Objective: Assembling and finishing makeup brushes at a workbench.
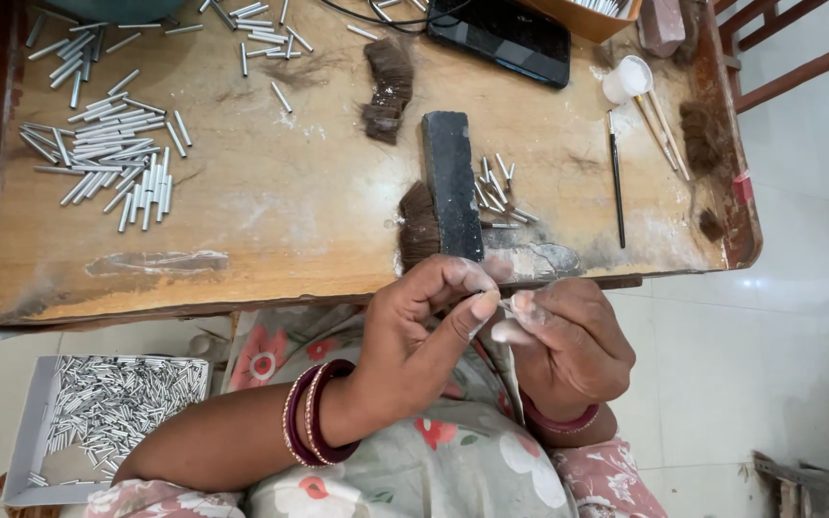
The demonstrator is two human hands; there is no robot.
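A small silvery metal tube [508,305] is pinched between the fingertips of the left hand [424,321] and the right hand [568,341], both closed round it just off the table edge [242,309]. It is judged light, stiff and slippery (best gripped at its ends). Just beyond the hands a dark block [451,182] lies over a brown hair tuft [418,225]; loose tubes [112,153] are scattered far left.
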